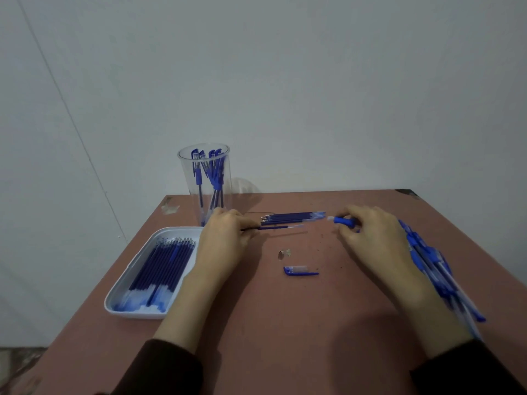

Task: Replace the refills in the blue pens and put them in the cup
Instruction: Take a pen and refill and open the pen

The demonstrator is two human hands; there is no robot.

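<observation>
Refill (273,227) out in the open now, lying crosswise just right of the cup (186,178). Its long axis runs left to right, the thin dark end is tucked into the left hand (225,238) and the clear end points away from the cup. That hand sits right at the cup's base, fingers curled in and pinching the refill at its thin end.

Over to the right hand (370,238), well right of the cup: fingers bent around a blue pen barrel (343,220), which also lies crosswise with its pale end aimed back toward the cup and the refill. The 2 ends are near each other, not touching.

Just behind the held refill, a short row of loose refills (293,217) lies on the table (285,323), parallel to it and to the right of the cup.

The cup itself stands upright with several blue pens inside, clips up. In front of it and slightly left sits a white tray (134,315) of refills (165,266), long axes running toward the cup.

Nearer the person, right of the cup, lie a small metal tip (281,254) and 1 pen cap (299,271), the cap crosswise. Far right of the cup, beyond the right hand, is a heap of blue pens (427,258).
</observation>
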